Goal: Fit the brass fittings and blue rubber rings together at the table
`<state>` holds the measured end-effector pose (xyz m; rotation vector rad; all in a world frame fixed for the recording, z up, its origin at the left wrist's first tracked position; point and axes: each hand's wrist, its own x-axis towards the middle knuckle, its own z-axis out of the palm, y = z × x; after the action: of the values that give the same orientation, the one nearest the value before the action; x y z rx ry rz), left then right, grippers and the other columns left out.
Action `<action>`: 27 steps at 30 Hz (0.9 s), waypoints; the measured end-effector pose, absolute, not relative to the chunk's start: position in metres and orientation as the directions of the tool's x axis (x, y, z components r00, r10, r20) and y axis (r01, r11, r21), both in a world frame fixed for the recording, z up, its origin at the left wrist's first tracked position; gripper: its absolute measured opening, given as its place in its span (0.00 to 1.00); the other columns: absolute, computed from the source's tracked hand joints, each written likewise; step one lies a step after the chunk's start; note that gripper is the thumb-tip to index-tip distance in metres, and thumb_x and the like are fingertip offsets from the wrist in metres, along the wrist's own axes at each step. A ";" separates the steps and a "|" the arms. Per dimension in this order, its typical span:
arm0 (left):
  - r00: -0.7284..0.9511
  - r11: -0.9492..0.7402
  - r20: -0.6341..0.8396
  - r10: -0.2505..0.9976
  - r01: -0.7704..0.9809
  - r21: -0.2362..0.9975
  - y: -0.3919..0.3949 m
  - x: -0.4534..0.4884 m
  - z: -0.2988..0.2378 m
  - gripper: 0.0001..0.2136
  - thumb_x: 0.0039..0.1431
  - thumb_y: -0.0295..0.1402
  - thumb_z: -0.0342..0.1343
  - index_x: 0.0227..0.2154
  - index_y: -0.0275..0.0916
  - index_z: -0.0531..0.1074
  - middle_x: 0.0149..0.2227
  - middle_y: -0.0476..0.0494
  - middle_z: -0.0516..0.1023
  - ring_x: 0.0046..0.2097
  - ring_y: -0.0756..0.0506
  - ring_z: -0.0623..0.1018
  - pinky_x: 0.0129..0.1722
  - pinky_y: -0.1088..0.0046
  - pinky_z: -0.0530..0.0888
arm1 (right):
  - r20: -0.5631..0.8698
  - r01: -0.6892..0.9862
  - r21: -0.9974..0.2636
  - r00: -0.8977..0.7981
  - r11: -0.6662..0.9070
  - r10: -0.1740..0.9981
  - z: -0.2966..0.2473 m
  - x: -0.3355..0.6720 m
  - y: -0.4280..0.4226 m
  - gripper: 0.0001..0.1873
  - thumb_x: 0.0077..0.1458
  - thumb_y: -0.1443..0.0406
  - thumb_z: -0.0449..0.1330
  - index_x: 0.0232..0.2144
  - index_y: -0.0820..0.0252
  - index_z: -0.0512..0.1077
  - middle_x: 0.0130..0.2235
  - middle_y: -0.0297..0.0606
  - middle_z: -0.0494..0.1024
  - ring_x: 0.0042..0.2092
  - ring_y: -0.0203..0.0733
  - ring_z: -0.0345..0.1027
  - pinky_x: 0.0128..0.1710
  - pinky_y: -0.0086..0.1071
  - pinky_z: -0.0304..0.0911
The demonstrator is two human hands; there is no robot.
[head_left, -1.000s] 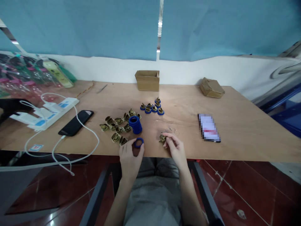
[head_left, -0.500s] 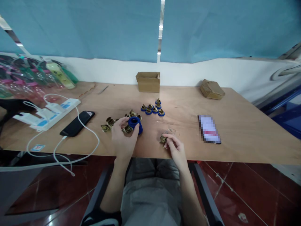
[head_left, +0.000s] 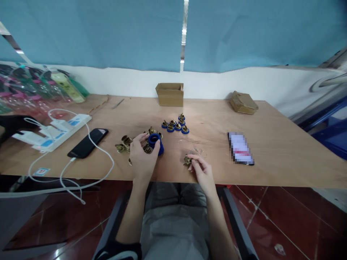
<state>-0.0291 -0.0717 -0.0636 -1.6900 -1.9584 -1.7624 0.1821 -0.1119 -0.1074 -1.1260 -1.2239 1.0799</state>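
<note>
My left hand (head_left: 142, 157) is closed round a blue ring (head_left: 154, 137), thumb on its near right side and fingers on the left. This ring sits at the top of a short stack of blue rings (head_left: 161, 149). Brass-coloured metal pieces with curved flaps (head_left: 126, 140) lie in a loose heap beside and partly behind that hand. To the right, at the table's front, my right hand (head_left: 201, 169) pinches a small brass-coloured metal piece (head_left: 187, 159); the fingers cover part of it. Thin clear loops (head_left: 199, 151) lie just beyond these fingertips.
Several brass pieces seated in blue rings (head_left: 177, 126) stand mid-table. Behind are an open cardboard box (head_left: 170, 98) and a brown packet (head_left: 243, 103). A phone (head_left: 240, 148) lies right; a black phone (head_left: 88, 143), power strip (head_left: 61, 133), cables and bottles (head_left: 35, 92) occupy the left.
The view has shifted slightly. My left hand's fingers have shifted a little round the blue ring; my right hand stays in place with its brass piece.
</note>
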 end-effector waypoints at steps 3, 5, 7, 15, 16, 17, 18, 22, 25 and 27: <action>-0.417 -0.201 0.613 0.671 0.694 0.692 -0.072 -0.030 -0.064 0.20 0.57 0.39 0.66 0.50 0.39 0.71 0.48 0.37 0.81 0.51 0.39 0.79 0.51 0.58 0.77 | 0.136 -0.004 -0.991 0.055 0.137 0.989 -0.106 0.182 -0.112 0.14 0.62 0.57 0.58 0.42 0.57 0.80 0.26 0.33 0.73 0.28 0.38 0.68 0.31 0.32 0.64; -0.415 -0.188 0.611 0.675 0.704 0.685 -0.072 -0.031 -0.063 0.20 0.57 0.39 0.66 0.50 0.39 0.71 0.48 0.38 0.80 0.51 0.39 0.79 0.51 0.58 0.77 | 0.137 0.001 -0.991 0.053 0.137 0.989 -0.106 0.182 -0.112 0.14 0.62 0.57 0.58 0.42 0.57 0.80 0.25 0.33 0.73 0.28 0.38 0.68 0.31 0.32 0.64; -0.417 -0.179 0.616 0.669 0.714 0.677 -0.074 -0.032 -0.062 0.21 0.57 0.40 0.66 0.51 0.40 0.71 0.49 0.38 0.79 0.51 0.39 0.79 0.50 0.59 0.77 | 0.138 0.000 -0.990 0.052 0.138 0.989 -0.105 0.182 -0.111 0.15 0.62 0.57 0.58 0.42 0.57 0.80 0.25 0.33 0.73 0.28 0.39 0.68 0.31 0.32 0.64; -0.336 -0.338 0.722 0.605 0.712 0.615 -0.109 -0.013 -0.069 0.15 0.59 0.35 0.64 0.46 0.39 0.72 0.51 0.36 0.77 0.55 0.38 0.77 0.56 0.54 0.75 | 0.073 -0.122 -0.989 0.054 0.079 0.996 -0.105 0.184 -0.115 0.15 0.62 0.56 0.61 0.45 0.55 0.81 0.25 0.33 0.75 0.28 0.39 0.67 0.32 0.33 0.64; -0.285 -0.379 0.703 0.651 0.681 0.627 -0.115 -0.007 -0.074 0.15 0.60 0.35 0.63 0.48 0.40 0.71 0.49 0.37 0.78 0.53 0.39 0.79 0.55 0.56 0.76 | 0.055 -0.160 -0.985 0.044 0.061 0.998 -0.104 0.184 -0.117 0.15 0.61 0.57 0.61 0.45 0.55 0.81 0.25 0.33 0.75 0.28 0.38 0.67 0.32 0.33 0.63; -0.221 -0.402 0.661 0.717 0.644 0.651 -0.120 -0.002 -0.080 0.16 0.61 0.35 0.62 0.50 0.40 0.71 0.48 0.38 0.79 0.51 0.40 0.80 0.53 0.58 0.78 | 0.036 -0.202 -0.978 0.033 0.042 0.999 -0.102 0.185 -0.119 0.15 0.61 0.57 0.62 0.46 0.54 0.81 0.25 0.33 0.75 0.28 0.38 0.66 0.32 0.33 0.63; -0.156 -0.412 0.613 0.774 0.612 0.675 -0.125 0.004 -0.085 0.17 0.62 0.35 0.62 0.52 0.41 0.71 0.48 0.38 0.79 0.50 0.41 0.81 0.52 0.59 0.79 | 0.016 -0.246 -0.969 0.018 0.020 1.000 -0.100 0.185 -0.121 0.15 0.60 0.57 0.62 0.46 0.54 0.81 0.25 0.33 0.75 0.28 0.38 0.66 0.32 0.33 0.63; 0.021 -0.420 0.468 0.884 0.478 0.772 -0.134 0.022 -0.102 0.20 0.63 0.35 0.62 0.57 0.44 0.69 0.52 0.40 0.80 0.52 0.41 0.82 0.53 0.62 0.80 | -0.065 -0.399 -0.912 -0.086 -0.094 0.994 -0.091 0.184 -0.128 0.18 0.57 0.58 0.63 0.48 0.56 0.82 0.23 0.32 0.72 0.25 0.37 0.62 0.27 0.31 0.59; -0.022 -0.387 0.437 0.899 0.426 0.818 -0.135 0.027 -0.107 0.16 0.64 0.35 0.61 0.54 0.45 0.72 0.51 0.42 0.82 0.52 0.42 0.83 0.53 0.64 0.81 | -0.118 -0.464 -0.866 -0.167 -0.184 0.979 -0.088 0.181 -0.130 0.19 0.56 0.58 0.63 0.47 0.59 0.82 0.18 0.29 0.66 0.22 0.35 0.57 0.23 0.30 0.54; -0.053 -0.364 0.425 0.903 0.429 0.826 -0.134 0.023 -0.108 0.14 0.65 0.34 0.59 0.53 0.44 0.73 0.50 0.42 0.83 0.49 0.43 0.84 0.50 0.66 0.82 | -0.149 -0.479 -0.846 -0.208 -0.234 0.967 -0.087 0.178 -0.131 0.20 0.56 0.58 0.63 0.48 0.60 0.82 0.17 0.28 0.64 0.20 0.34 0.56 0.21 0.29 0.52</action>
<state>0.0235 -0.1339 -0.1085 -2.4042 -1.9071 -1.8991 0.1778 -0.1312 -0.0873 -0.8605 -0.8162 1.6774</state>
